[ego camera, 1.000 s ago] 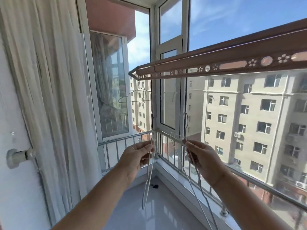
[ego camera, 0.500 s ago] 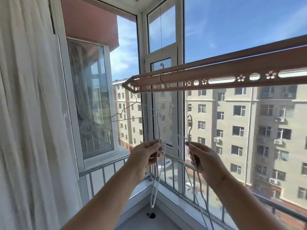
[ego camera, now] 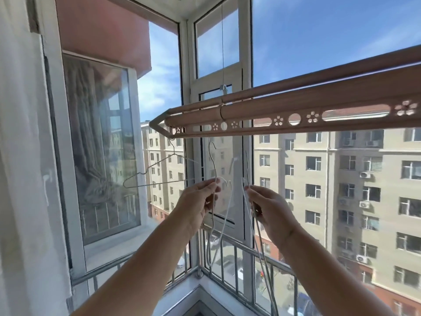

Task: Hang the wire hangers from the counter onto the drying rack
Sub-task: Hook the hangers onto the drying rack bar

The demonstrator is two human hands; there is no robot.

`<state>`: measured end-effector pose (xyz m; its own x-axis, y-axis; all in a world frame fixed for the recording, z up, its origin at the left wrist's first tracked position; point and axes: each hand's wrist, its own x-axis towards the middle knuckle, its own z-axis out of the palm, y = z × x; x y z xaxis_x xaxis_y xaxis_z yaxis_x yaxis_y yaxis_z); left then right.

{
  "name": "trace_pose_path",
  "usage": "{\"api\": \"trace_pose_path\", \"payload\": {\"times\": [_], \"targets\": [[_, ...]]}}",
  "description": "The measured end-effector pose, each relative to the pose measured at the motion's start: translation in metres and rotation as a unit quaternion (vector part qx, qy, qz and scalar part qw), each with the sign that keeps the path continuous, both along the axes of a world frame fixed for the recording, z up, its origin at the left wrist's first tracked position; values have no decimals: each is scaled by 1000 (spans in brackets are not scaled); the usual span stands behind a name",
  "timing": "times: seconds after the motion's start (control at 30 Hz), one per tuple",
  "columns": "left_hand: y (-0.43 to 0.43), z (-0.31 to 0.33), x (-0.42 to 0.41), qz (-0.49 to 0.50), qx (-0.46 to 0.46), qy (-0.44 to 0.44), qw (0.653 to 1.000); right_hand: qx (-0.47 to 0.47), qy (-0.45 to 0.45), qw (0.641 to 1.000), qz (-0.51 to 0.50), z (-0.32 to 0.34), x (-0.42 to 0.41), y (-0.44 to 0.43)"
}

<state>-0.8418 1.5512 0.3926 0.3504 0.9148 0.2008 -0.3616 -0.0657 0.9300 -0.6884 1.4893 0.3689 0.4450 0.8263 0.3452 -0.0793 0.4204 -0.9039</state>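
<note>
The copper-brown drying rack [ego camera: 284,103] runs from the upper right to its pointed end at centre-left, hung on a thin cable. One wire hanger [ego camera: 157,173] hangs from the rack's left end. My left hand [ego camera: 198,205] pinches the neck of a white wire hanger [ego camera: 213,224], whose hook points up just below the rack. My right hand [ego camera: 268,210] grips another white wire hanger [ego camera: 259,236], its hook also upright under the rack and its body trailing down past my wrist. Both hands sit below the rack, apart from it.
A white curtain [ego camera: 25,179] fills the left side. Glass windows with white frames [ego camera: 247,65] enclose the balcony corner. A metal railing [ego camera: 227,258] runs along the sill below my arms. Apartment buildings stand outside.
Both hands have risen with their hangers toward the rack, and the view has tilted upward. The hooks now reach just under the rack's perforated bar.
</note>
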Motion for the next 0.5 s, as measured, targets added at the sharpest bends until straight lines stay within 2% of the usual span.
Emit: {"api": "trace_pose_path", "payload": {"times": [0.37,0.5], "targets": [[98,35,10,11,6,-48,999,12,-51,998,-36,39,-7,90],[127,47,7,-7,11,-40,999,20,-60,996,-61,52,-16,111]]}}
